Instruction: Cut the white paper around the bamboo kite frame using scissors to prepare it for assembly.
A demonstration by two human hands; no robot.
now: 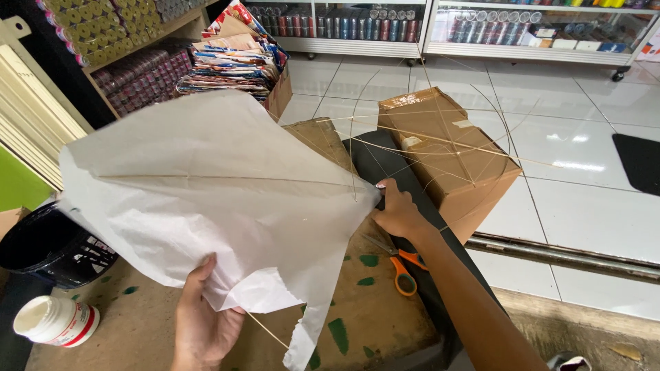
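Observation:
A white paper kite (199, 185) with thin bamboo sticks is held up over a brown cardboard work surface (364, 309). My left hand (203, 319) grips the kite's lower edge, where the paper is bunched around a stick. My right hand (397, 213) pinches the kite's right corner. Behind that corner stand several bare bamboo kite frames (440, 144), leaning over a taped cardboard box (447, 154).
Orange-handled scissors (402, 271) lie on the cardboard under my right arm. A white glue jar (55, 321) and a black basket (48, 247) sit at the left. A carton of folded colourful papers (237, 58) stands at the back. Shelves of spools line the far wall.

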